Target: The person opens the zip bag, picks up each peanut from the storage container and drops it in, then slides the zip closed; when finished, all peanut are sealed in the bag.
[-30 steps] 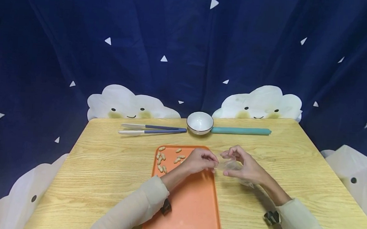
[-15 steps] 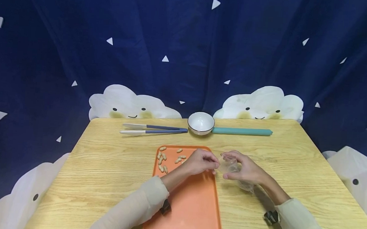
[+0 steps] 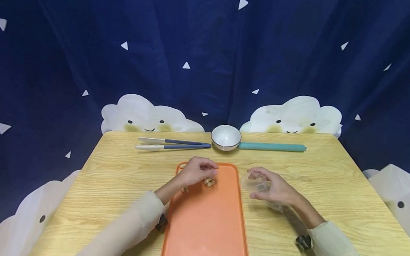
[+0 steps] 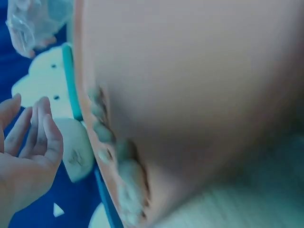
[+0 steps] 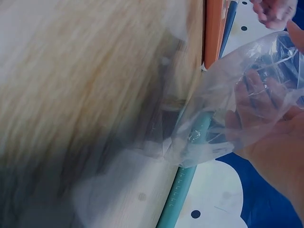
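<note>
Tan in-shell peanuts (image 3: 209, 181): far end of the orange rectangular tray (image 3: 206, 228), partly hidden.
Left hand (image 3: 196, 171): over that tray end; fingers loosely parted, nothing seen in them.
Clear plastic bag (image 5: 216, 109): right of tray; right hand (image 3: 275, 189) curves its fingers wide around it.
White round bowl (image 3: 226, 137): on wood-grain bench (image 3: 94, 184), beyond tray.
Risk (judged): limp bag could collapse if grip slackens.
</note>
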Demonstrator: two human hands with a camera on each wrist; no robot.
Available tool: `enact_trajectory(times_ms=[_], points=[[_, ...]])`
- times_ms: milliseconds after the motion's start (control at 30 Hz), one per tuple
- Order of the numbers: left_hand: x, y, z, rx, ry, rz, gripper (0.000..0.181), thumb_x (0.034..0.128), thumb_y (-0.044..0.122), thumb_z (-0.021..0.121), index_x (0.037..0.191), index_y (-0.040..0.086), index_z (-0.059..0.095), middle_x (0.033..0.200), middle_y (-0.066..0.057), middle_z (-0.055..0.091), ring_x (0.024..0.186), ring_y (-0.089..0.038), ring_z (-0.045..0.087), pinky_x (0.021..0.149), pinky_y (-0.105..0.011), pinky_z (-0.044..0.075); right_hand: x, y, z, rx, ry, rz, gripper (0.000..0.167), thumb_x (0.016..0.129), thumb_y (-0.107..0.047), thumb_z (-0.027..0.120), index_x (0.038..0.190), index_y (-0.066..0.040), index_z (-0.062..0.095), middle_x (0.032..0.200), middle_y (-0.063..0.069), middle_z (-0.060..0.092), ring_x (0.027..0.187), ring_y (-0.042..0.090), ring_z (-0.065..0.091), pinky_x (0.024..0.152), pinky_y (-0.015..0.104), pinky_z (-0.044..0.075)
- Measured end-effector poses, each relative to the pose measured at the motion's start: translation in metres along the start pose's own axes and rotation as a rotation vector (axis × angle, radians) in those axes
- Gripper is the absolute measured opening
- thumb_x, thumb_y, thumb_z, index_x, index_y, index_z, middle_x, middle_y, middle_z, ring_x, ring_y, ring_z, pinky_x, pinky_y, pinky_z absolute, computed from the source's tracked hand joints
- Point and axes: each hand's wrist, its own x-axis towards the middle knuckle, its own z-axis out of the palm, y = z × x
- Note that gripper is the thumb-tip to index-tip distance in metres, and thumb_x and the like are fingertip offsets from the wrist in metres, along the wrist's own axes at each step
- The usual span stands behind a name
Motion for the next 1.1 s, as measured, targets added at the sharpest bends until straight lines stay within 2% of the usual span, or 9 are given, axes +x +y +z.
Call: enact_trajectory(times_ms=[100, 200, 400, 533, 633, 800, 900, 1100], points=[[-0.002, -0.008, -0.008, 0.110, 0.081, -0.035, 0.017, 0.0840, 0.012, 0.069, 0.097, 0.002, 0.072, 0.085, -0.007, 0.072, 0.074, -0.010, 0.063, 0.069, -0.023, 0.051, 0.001, 0.001, -0.001, 0.009, -0.002, 0.006, 0.066, 0.076, -0.026, 0.080, 0.133, -0.014, 0.049, 0.119, 0.005, 0.063, 0.114, 0.029, 0.057, 0.097, 0.053, 0.038], [-0.003, -0.013, -0.011, 0.193, 0.134, -0.094, 0.010, 0.0825, 0.009, 0.070, 0.090, 0.003, 0.072, 0.080, -0.006, 0.071, 0.070, -0.010, 0.061, 0.066, -0.024, 0.050, 0.001, 0.002, -0.001, 0.018, -0.002, 0.008, 0.065, 0.076, -0.024, 0.079, 0.133, -0.017, 0.049, 0.120, 0.005, 0.063, 0.115, 0.028, 0.056, 0.098, 0.053, 0.038], [-0.002, -0.020, -0.010, 0.239, 0.206, -0.154, 0.007, 0.0775, -0.001, 0.072, 0.084, -0.001, 0.070, 0.074, -0.009, 0.069, 0.067, -0.013, 0.061, 0.063, -0.024, 0.049, 0.002, 0.002, 0.000, 0.027, -0.002, -0.003, 0.066, 0.076, -0.024, 0.079, 0.133, -0.015, 0.049, 0.121, 0.007, 0.062, 0.116, 0.031, 0.055, 0.099, 0.058, 0.037], [0.000, -0.023, -0.008, 0.297, 0.203, -0.155, 0.007, 0.0778, 0.001, 0.073, 0.084, 0.001, 0.070, 0.076, -0.007, 0.069, 0.069, -0.013, 0.061, 0.064, -0.023, 0.049, 0.001, 0.003, 0.000, 0.039, -0.003, 0.000, 0.067, 0.075, -0.024, 0.080, 0.133, -0.013, 0.049, 0.122, 0.008, 0.062, 0.117, 0.033, 0.054, 0.099, 0.061, 0.036], [0.001, -0.022, -0.006, 0.327, 0.178, -0.148, 0.005, 0.0791, 0.002, 0.072, 0.084, 0.001, 0.070, 0.076, -0.006, 0.068, 0.070, -0.012, 0.060, 0.064, -0.024, 0.049, 0.001, 0.003, 0.000, 0.046, -0.004, 0.001, 0.067, 0.075, -0.023, 0.080, 0.134, -0.012, 0.049, 0.122, 0.008, 0.062, 0.118, 0.033, 0.054, 0.100, 0.062, 0.035], [0.002, -0.020, -0.003, 0.358, 0.153, -0.129, 0.002, 0.0785, 0.000, 0.069, 0.078, 0.002, 0.070, 0.069, -0.005, 0.066, 0.060, -0.010, 0.056, 0.057, -0.022, 0.045, 0.002, 0.002, 0.001, 0.057, -0.005, -0.005, 0.067, 0.075, -0.020, 0.080, 0.134, -0.013, 0.049, 0.123, 0.011, 0.062, 0.118, 0.034, 0.054, 0.100, 0.064, 0.033], [0.004, -0.019, -0.001, 0.396, 0.149, -0.146, 0.005, 0.0772, 0.002, 0.070, 0.074, 0.005, 0.071, 0.066, -0.002, 0.066, 0.059, -0.010, 0.054, 0.056, -0.022, 0.044, 0.002, 0.001, 0.001, 0.056, -0.004, -0.008, 0.067, 0.075, -0.020, 0.080, 0.134, -0.012, 0.049, 0.123, 0.011, 0.062, 0.118, 0.034, 0.054, 0.100, 0.064, 0.034], [0.008, -0.016, 0.005, 0.463, 0.130, -0.199, 0.010, 0.0766, 0.004, 0.071, 0.067, 0.009, 0.069, 0.063, 0.000, 0.064, 0.064, -0.014, 0.053, 0.074, -0.042, 0.048, 0.001, 0.000, 0.001, 0.052, -0.002, -0.008, 0.069, 0.075, -0.023, 0.080, 0.134, -0.009, 0.048, 0.123, 0.010, 0.062, 0.118, 0.034, 0.054, 0.100, 0.064, 0.033]])
